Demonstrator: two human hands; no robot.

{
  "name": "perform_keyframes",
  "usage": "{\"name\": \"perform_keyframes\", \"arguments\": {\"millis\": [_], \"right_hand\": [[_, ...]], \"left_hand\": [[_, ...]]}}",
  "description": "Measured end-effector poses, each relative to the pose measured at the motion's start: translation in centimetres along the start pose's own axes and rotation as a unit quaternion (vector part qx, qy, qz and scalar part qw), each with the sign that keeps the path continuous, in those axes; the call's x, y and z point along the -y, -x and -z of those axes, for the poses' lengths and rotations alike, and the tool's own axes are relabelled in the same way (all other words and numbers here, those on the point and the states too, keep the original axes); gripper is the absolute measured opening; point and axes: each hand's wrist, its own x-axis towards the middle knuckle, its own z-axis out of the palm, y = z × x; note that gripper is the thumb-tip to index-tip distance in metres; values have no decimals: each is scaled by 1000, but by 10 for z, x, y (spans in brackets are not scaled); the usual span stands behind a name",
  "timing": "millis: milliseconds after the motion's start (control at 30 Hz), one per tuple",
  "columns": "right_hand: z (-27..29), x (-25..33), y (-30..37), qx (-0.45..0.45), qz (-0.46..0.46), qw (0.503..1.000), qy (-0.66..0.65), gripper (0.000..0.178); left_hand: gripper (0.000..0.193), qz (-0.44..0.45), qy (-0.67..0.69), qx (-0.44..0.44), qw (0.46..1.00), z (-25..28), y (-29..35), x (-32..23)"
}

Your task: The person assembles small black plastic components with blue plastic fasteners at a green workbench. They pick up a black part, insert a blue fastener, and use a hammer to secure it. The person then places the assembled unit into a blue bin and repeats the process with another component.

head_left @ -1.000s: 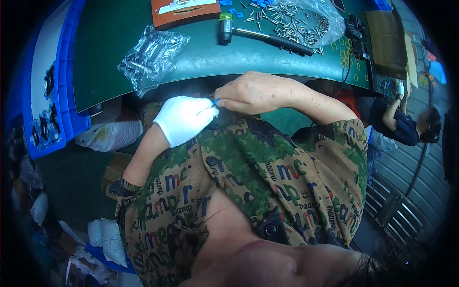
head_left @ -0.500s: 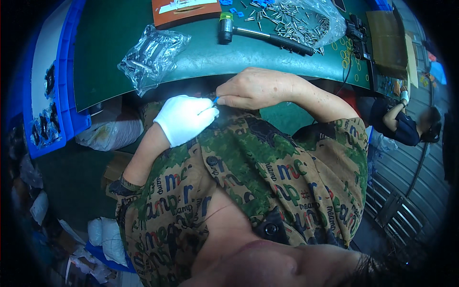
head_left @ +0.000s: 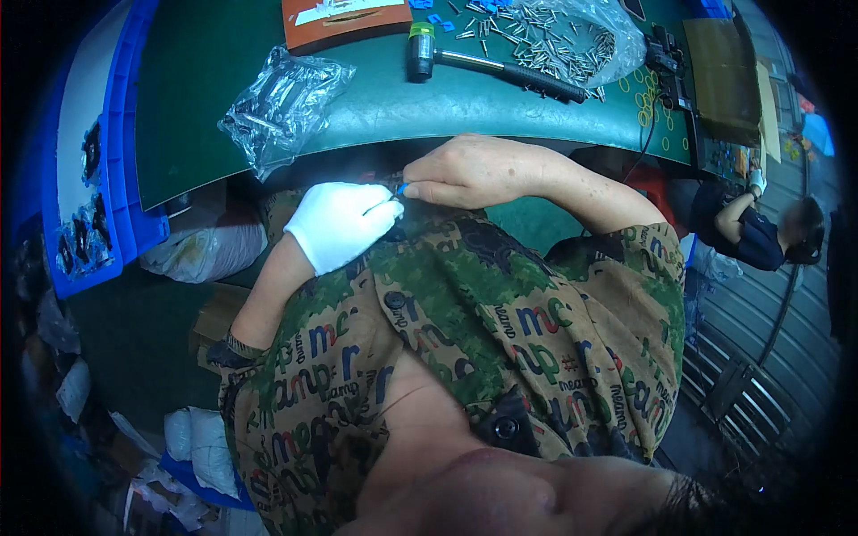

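Observation:
My left hand (head_left: 338,227), in a white glove, is closed in a pinch close to my body, below the table edge. Facing it, my bare right hand (head_left: 466,173) has its thumb and fingers pressed together on a small blue piece (head_left: 400,190). Only a bit of that piece shows between the two hands; the fingers cover the rest. What the gloved fingertips grip is hidden. Beyond the hands, on the green table (head_left: 384,112), lie a mallet (head_left: 487,64) with a black handle and a clear plastic bag (head_left: 284,103) of dark parts.
Loose metal pins (head_left: 563,49) spill from a clear bag at the back, beside several blue pieces (head_left: 435,20). A brown box (head_left: 344,25) sits at the far edge. Yellow rings (head_left: 645,109) lie right. A blue crate (head_left: 134,179) stands left. Another person (head_left: 746,223) works at far right.
My gloved left hand has shifted very slightly left, so a little more of the blue piece shows between the fingertips. The right hand has kept its pinch.

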Motion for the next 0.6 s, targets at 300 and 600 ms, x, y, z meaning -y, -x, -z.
{"name": "perform_keyframes", "arguments": {"millis": [300,600], "right_hand": [[-1,2,-5,9,-1,1000,0,37],[2,6,-11,41,10,999,2,39]], "left_hand": [[24,59,84,-8,995,0,1,-3],[23,31,52,-12,998,-3,5,0]]}}
